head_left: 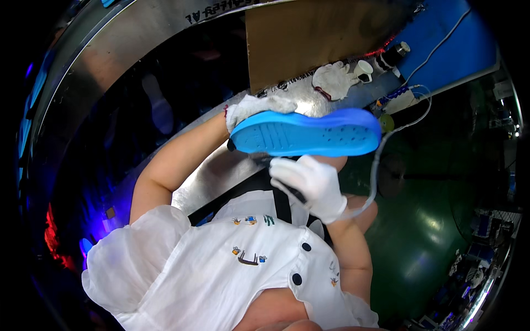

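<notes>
A bright blue shoe sole point(303, 135) is held up in front of me, its ridged and dotted face turned toward me. My left hand point(256, 107), in a white knit glove, is closed on its left end along the far edge; part of the fingers is hidden behind it. Just below the sole, my right hand point(309, 185) wears a white glove and is slightly smeared by motion. Its fingers are bent around something dark that I cannot make out. A pale thin hose point(375, 171) runs down to the right wrist.
Behind the sole, a metal bench point(301, 91) carries a spare white glove point(333, 80), a white cup point(362, 70) and a dark bottle point(393, 57). A cardboard sheet point(314, 38) stands at the back. Left lies a dark recess with a sole-shaped piece point(157, 105).
</notes>
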### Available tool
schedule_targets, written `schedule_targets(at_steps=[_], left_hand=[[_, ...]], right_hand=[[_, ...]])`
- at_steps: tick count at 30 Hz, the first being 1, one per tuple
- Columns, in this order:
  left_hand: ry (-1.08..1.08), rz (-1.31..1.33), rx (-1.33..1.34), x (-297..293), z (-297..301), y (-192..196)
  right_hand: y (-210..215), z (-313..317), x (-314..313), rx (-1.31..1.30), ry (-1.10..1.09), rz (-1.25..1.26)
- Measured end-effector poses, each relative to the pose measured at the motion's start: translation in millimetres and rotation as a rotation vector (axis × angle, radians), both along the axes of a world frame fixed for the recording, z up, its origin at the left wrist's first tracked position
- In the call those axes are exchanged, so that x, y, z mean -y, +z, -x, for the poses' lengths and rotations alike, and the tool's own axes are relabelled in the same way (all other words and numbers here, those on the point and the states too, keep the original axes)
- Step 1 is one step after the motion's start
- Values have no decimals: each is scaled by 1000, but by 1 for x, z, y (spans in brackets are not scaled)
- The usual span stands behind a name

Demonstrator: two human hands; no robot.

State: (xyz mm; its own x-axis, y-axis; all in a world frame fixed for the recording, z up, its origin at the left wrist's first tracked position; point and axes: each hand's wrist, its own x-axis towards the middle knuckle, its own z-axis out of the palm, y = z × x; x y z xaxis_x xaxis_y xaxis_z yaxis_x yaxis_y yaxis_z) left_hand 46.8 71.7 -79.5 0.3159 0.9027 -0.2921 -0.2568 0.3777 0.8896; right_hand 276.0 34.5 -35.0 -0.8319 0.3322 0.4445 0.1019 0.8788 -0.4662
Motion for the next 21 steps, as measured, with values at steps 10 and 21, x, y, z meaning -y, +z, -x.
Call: schedule_targets(at_steps=[10, 21], left_hand=[[23, -8, -156, 9, 3, 36], [-88, -184, 38, -17, 27, -22]], right_hand=[[13, -8, 2, -59, -29, 2], [23, -17, -28, -160, -82, -95]])
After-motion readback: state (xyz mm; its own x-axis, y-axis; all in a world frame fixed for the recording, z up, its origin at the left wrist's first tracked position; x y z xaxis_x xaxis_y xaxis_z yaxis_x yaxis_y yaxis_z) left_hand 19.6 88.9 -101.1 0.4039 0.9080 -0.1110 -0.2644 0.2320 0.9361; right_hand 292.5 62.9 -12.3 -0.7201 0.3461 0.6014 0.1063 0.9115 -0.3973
